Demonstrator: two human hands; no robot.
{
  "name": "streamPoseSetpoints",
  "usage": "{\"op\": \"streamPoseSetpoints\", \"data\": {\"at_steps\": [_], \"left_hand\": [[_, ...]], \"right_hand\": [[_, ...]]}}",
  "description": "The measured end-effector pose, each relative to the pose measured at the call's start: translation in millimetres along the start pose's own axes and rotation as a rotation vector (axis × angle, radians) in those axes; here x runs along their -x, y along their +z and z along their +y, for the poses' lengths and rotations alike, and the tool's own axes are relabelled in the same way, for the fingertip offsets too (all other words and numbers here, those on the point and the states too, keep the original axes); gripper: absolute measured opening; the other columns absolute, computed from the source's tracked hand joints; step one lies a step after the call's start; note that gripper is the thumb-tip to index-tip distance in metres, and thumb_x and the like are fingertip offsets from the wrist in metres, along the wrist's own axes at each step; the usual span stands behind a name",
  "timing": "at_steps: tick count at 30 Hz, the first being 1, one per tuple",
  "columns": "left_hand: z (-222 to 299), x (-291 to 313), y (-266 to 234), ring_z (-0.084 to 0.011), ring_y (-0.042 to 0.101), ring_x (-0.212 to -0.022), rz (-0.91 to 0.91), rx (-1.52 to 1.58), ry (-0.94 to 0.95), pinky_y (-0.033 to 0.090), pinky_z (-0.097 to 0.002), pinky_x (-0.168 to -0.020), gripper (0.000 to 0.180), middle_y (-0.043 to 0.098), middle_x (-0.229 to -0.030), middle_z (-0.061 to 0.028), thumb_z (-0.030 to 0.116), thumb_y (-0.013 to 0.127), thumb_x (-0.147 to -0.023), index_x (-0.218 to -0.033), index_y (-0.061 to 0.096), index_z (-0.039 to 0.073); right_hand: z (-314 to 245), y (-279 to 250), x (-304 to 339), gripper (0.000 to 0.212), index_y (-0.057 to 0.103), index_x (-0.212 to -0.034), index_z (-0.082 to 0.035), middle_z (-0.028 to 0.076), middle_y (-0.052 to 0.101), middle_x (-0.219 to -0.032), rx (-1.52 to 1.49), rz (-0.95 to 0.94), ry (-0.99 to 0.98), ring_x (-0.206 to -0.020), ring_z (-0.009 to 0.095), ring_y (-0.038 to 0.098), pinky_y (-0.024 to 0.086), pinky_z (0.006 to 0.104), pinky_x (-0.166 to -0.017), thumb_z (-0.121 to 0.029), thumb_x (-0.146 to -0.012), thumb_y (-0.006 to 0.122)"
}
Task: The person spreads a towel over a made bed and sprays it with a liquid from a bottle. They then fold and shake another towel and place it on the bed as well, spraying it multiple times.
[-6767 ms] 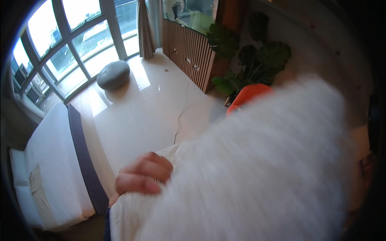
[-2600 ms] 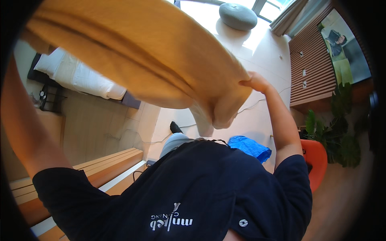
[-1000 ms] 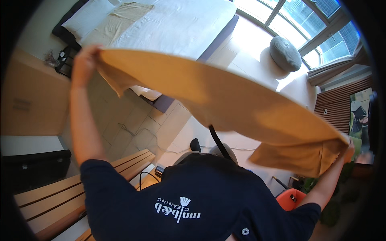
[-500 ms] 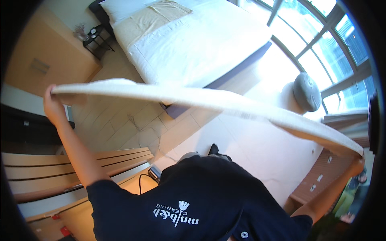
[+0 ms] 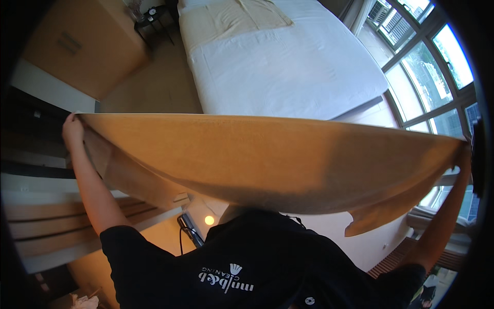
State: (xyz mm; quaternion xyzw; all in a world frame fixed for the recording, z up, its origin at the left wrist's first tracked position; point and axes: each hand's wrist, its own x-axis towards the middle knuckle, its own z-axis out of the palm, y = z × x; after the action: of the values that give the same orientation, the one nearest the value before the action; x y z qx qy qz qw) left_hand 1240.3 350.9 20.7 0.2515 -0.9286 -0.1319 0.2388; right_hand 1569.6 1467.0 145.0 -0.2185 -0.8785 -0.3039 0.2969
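Because your left hand (image 5: 73,133) and right hand (image 5: 463,153) grip opposite ends, the cloth (image 5: 247,159) hangs stretched wide between them.

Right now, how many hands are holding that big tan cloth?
2: the left hand at the upper left end of the cloth, the right hand at its upper right end.

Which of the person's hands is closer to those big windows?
The right. The right hand grips one end of the tan cloth, on the same side as the windows; the left hand holds the opposite end, well away from them.
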Motion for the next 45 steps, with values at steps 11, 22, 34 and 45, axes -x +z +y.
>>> {"op": "streamPoseSetpoints", "data": {"at_steps": [11, 22, 34, 45], "left_hand": [[103, -243, 167, -0.0229, 0.06, -0.082, -0.185, 0.936, -0.329, 0.046, -0.0426, -0.065, 0.027, 0.058, -0.097, -0.0096, 0.017, 0.034, -0.091, -0.116, 0.041, 0.014], [142, -351, 47, -0.0191, 0.048, -0.114, 0.115, 1.076, -0.198, 0.022, -0.0523, -0.096, 0.03, 0.053, -0.119, -0.01, 0.015, 0.026, -0.093, -0.122, 0.034, 0.009], [28, -133, 153, -0.0197, 0.047, -0.112, 0.068, 0.88, -0.456, 0.025, -0.0526, -0.091, 0.026, 0.053, -0.116, -0.0062, 0.019, 0.038, -0.092, -0.118, 0.037, 0.015], [-38, 64, 361, -0.0225, 0.05, -0.101, -0.338, 1.02, -0.797, 0.045, -0.0381, -0.084, 0.018, 0.049, -0.111, -0.0053, 0.018, 0.04, -0.093, -0.11, 0.043, 0.014]], "right_hand": [[-325, 181, -316, 0.033, 0.061, -0.099, -0.008, 0.016, 0.062, -0.097, -0.457, -0.36, 0.409, -0.088, 0.027, 0.059, 0.047, 0.0382, -0.073, -0.026, -0.085, 0.038], [-440, 158, -475, 0.031, 0.054, -0.115, -0.018, 0.006, 0.055, -0.114, -0.437, 0.115, 0.318, -0.101, 0.021, 0.054, 0.045, 0.0319, -0.083, -0.023, -0.089, 0.037], [-504, 297, -329, 0.033, 0.052, -0.114, -0.007, 0.017, 0.055, -0.109, -0.801, -0.06, 0.185, -0.095, 0.035, 0.054, 0.043, 0.041, -0.079, -0.025, -0.093, 0.033], [-564, 454, -103, 0.023, 0.063, -0.103, -0.006, 0.006, 0.063, -0.098, -1.239, -0.524, 0.605, -0.093, 0.015, 0.055, 0.039, 0.0254, -0.084, -0.007, -0.086, 0.049]]}}
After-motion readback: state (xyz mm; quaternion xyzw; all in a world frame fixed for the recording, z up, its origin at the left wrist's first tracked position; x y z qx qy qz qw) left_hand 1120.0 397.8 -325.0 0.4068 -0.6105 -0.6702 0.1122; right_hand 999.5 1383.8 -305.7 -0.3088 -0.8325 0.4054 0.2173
